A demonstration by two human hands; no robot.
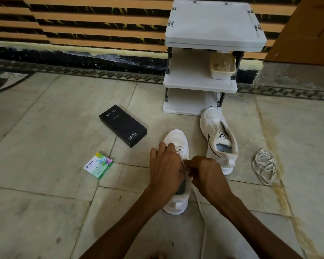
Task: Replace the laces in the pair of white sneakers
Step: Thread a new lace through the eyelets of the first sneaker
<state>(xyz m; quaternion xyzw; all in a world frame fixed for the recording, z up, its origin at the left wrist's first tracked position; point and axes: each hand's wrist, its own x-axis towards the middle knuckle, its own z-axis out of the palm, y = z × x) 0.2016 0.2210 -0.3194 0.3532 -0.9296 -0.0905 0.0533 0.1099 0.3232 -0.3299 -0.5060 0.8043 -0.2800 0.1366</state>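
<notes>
A lace (202, 212) trails loose over the floor from the near sneaker (176, 206) toward the person. The sneaker stands toe away. The left hand (165, 165) curls down over its upper and holds the shoe. The right hand (208, 176), at the sneaker's right side, pinches the lace close to the eyelets. Crossed rows show just beyond the left fingers, so lacing on this shoe looks under way.

Left of the sneaker lies a small green box (98, 165). Well to its right lies a coiled lace (266, 165). Just beyond and right of it sits the second sneaker (219, 139), eyelets bare. A black box (123, 126) lies beyond and left, and a white rack (213, 25) stands farthest off.

The hands hide the working eyelets, so one could be skipped unnoticed. A slack pinch could let the lace slide back out. A hard pull with a weak left hold could skid the shoe on the smooth tile. The long free end could catch under the heel and drag the rows uneven.
</notes>
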